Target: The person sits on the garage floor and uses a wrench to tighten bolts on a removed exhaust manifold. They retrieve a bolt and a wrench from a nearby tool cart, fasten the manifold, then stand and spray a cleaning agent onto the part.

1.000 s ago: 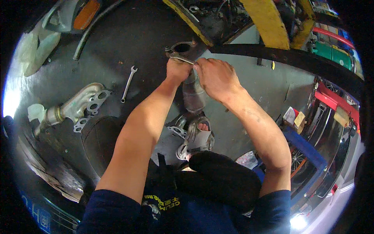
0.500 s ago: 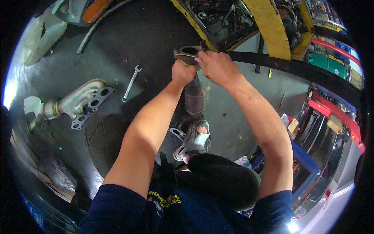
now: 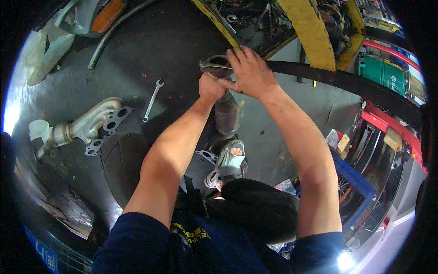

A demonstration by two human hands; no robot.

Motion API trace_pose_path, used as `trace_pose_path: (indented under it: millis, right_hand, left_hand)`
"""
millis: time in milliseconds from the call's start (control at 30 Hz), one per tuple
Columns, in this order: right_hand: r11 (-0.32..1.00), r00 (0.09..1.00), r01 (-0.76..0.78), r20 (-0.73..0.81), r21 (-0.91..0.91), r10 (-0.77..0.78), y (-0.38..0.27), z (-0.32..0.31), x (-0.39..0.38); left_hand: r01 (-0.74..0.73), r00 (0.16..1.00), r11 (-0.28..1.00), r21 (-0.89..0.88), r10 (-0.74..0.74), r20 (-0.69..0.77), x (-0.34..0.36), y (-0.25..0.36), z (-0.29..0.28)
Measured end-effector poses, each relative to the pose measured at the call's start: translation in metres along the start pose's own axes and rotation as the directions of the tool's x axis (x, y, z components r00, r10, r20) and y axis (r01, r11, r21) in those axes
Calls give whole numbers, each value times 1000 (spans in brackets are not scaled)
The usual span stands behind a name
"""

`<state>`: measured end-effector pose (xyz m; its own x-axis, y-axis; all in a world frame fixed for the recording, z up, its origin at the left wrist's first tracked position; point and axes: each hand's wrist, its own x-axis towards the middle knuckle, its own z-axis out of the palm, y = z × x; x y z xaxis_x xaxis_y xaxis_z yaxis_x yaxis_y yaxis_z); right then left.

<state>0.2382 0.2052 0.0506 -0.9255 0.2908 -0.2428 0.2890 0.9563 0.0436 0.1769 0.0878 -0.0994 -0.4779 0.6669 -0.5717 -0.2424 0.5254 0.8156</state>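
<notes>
My left hand [image 3: 212, 86] is wrapped around the neck of a catalytic converter pipe [image 3: 226, 118], just below its oval flange [image 3: 207, 65]. The pipe runs back from there toward my sandaled foot [image 3: 233, 157], where its lower part is partly hidden. My right hand [image 3: 253, 75] lies against the flange's right side, fingers stretched out and slightly apart, thumb reaching to the left hand. A combination wrench [image 3: 153, 101] lies on the floor to the left. Farther left rests an exhaust manifold [image 3: 89, 121] with a metal gasket [image 3: 114, 119] along its ports.
A dark metal bar [image 3: 315, 72] extends rightward from behind my right hand, below a yellow frame [image 3: 312, 34]. A green canister [image 3: 382, 75] and a red beam [image 3: 392, 128] stand at right. A grey hose [image 3: 107, 43] and a headlight part [image 3: 86, 20] lie at the far left.
My right hand has loosened from its closed grip at the flange and stretched its fingers forward along its right side. The left hand keeps its hold on the pipe.
</notes>
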Motion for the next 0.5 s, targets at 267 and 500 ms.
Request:
trace_pose_path:
  millis: [267, 500]
  right_hand:
    - [992, 990, -116, 74, -56, 120, 8, 13, 11]
    - [983, 969, -172, 192, 61, 157, 9, 12, 12]
  left_hand:
    - [41, 991, 993, 108, -27, -129, 8, 3, 10]
    - [78, 996, 990, 117, -71, -61, 6, 2, 6]
